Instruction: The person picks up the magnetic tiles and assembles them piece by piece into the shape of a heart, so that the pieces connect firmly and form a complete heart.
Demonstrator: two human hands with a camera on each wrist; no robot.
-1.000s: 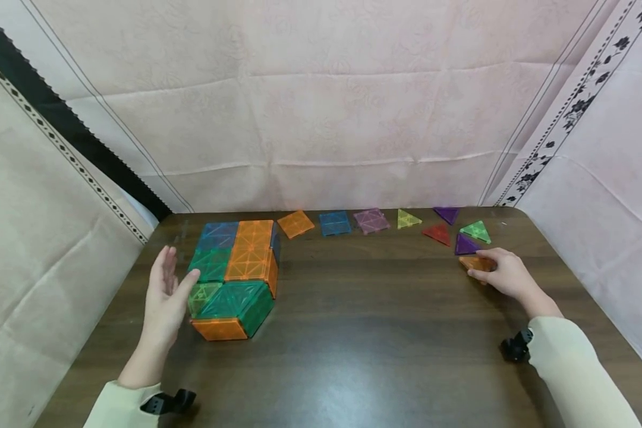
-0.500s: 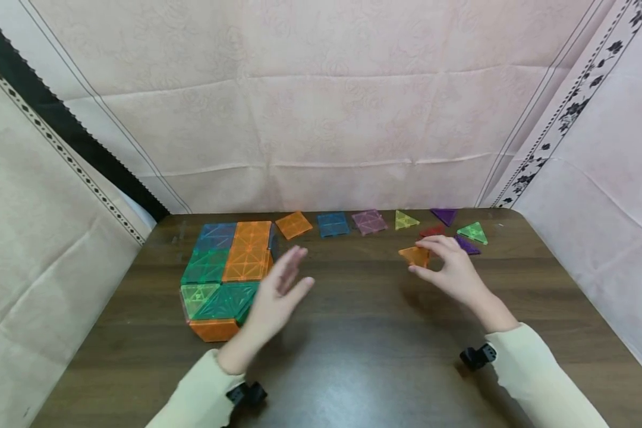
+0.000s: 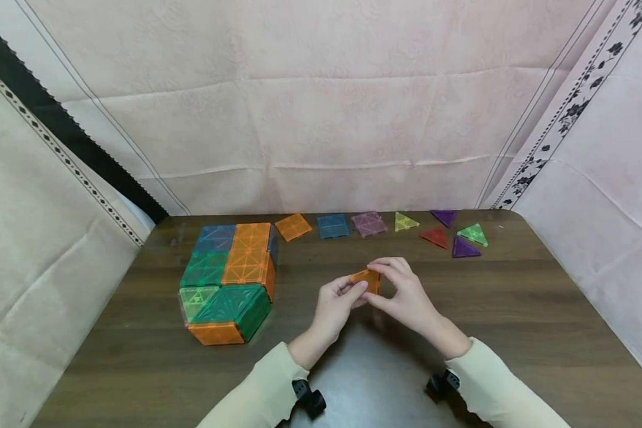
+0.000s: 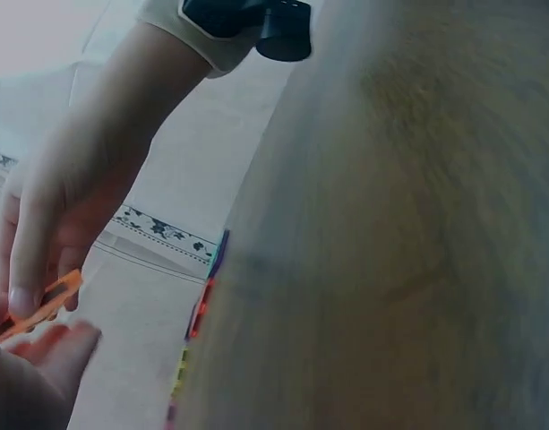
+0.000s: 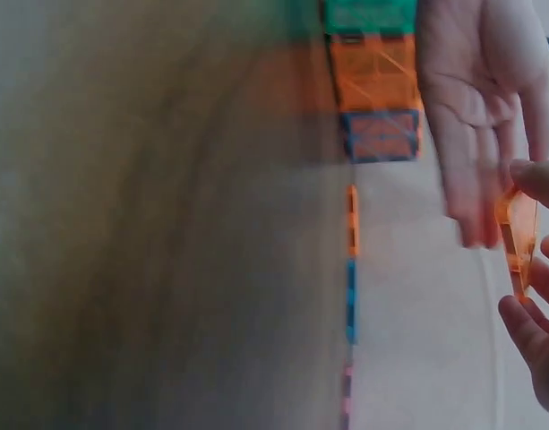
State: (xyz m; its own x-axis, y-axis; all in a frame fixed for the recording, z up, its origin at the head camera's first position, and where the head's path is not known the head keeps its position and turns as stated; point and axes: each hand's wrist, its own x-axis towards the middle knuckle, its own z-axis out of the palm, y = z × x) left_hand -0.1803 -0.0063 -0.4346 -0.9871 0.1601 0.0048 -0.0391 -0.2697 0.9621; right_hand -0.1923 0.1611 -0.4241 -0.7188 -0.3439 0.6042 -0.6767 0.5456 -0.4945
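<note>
My right hand (image 3: 406, 297) pinches an orange magnetic tile (image 3: 373, 279) between thumb and fingers, above the middle of the table. Its full outline is partly covered by fingers. From the left, my left hand (image 3: 331, 309) comes up to the tile, fingers at its near edge. In the right wrist view, the left hand (image 5: 480, 107) has straight, blurred fingers beside the orange tile (image 5: 519, 237). The left wrist view shows its thumb apart from the tile (image 4: 46, 305). A box-like block of joined magnetic tiles (image 3: 248, 255), orange, green and blue, stands at the left.
Along the back edge lie loose tiles: an orange square (image 3: 293, 227), a blue square (image 3: 333, 226), a purple square (image 3: 369, 223) and a yellow triangle (image 3: 405, 222). Farther right are a red triangle (image 3: 434, 236), a green triangle (image 3: 473, 234) and purple triangles (image 3: 465, 248). Cloth hangs behind the wooden table (image 3: 112, 345).
My right hand has picked up the orange tile from the right and carried it left to the middle. My left hand has moved right, away from the block, to meet it.
</note>
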